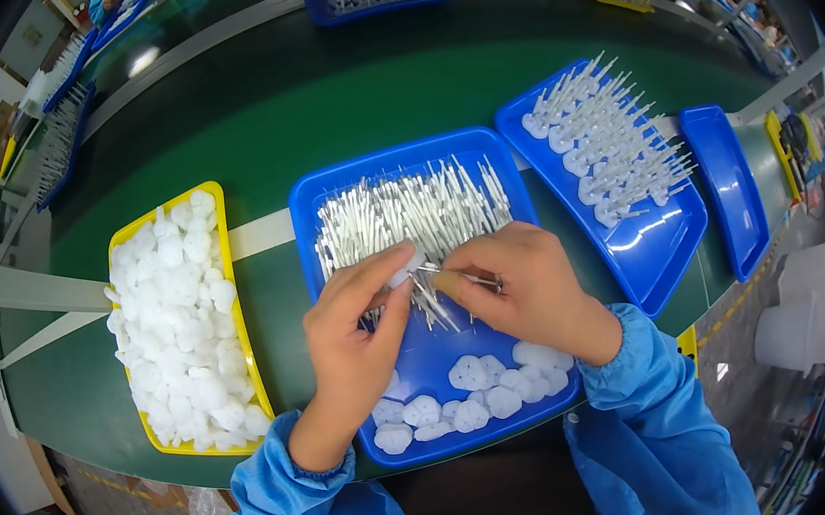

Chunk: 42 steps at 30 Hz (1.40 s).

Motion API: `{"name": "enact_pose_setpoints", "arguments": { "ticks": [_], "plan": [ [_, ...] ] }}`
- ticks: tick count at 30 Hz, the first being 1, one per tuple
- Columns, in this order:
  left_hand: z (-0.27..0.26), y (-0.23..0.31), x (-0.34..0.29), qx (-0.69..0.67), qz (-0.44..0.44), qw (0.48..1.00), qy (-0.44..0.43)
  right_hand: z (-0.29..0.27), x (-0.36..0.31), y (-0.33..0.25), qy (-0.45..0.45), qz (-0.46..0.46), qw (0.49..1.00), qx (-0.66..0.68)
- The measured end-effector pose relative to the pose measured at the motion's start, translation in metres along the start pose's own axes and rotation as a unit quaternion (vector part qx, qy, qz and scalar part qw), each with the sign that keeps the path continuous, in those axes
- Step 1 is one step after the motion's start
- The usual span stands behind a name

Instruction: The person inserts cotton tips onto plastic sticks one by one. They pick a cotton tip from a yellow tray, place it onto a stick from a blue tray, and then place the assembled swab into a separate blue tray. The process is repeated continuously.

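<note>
Over the middle blue tray [433,356], my two hands meet with fingertips almost together. My left hand [350,329] pinches a small round white plastic piece [404,269] between thumb and forefinger. Between the thumb and fingers of my right hand [531,280] are thin white rods [470,277], their left ends close to the white piece. How many rods are held, and whether one touches the piece, I cannot tell. Behind my hands, a dense pile of white rods [408,213] fills the tray's far part. Several loose round white pieces [470,414] lie along its near edge.
To the left stands a yellow tray [236,306] heaped with white plastic pieces [178,322]. On the right, a blue tray [649,258] carries rows of white pieces with upright rods [611,141]. A narrower blue tray [733,194] lies beyond it. More rod-filled trays [381,4] stand at the back.
</note>
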<state>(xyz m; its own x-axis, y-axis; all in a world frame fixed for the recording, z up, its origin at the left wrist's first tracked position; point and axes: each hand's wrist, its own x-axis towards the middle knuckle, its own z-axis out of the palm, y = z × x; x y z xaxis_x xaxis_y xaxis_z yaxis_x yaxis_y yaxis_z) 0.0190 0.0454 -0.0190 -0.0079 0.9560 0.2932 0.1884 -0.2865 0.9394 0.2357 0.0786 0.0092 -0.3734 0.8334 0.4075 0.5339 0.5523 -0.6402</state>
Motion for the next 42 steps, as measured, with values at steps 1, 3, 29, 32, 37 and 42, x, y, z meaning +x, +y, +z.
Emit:
{"name": "enact_pose_setpoints", "arguments": {
  "ticks": [1, 3, 29, 32, 37, 42],
  "plan": [
    [0.000, 0.001, 0.000, 0.021, 0.002, 1.000, -0.008, 0.002, -0.001, 0.002, 0.004, 0.010, 1.000, 0.021],
    [-0.002, 0.004, 0.000, 0.066, 0.004, 0.998, -0.021, 0.003, -0.002, 0.000, -0.017, 0.069, 0.995, 0.071],
    [0.001, 0.015, -0.001, 0.075, 0.040, 0.996, -0.037, 0.008, -0.004, 0.004, 0.051, -0.011, 0.999, 0.004],
    [0.000, 0.006, -0.003, -0.014, -0.032, 0.999, -0.038, -0.003, -0.006, 0.002, 0.010, -0.021, 0.999, -0.025],
    [-0.005, 0.005, -0.001, 0.019, 0.018, 0.999, -0.023, -0.011, -0.007, 0.001, 0.056, -0.102, 0.990, -0.086],
    [-0.004, 0.007, 0.000, 0.046, 0.055, 0.997, -0.018, -0.013, -0.015, 0.001, 0.047, -0.198, 0.961, -0.189]
  ]
}}
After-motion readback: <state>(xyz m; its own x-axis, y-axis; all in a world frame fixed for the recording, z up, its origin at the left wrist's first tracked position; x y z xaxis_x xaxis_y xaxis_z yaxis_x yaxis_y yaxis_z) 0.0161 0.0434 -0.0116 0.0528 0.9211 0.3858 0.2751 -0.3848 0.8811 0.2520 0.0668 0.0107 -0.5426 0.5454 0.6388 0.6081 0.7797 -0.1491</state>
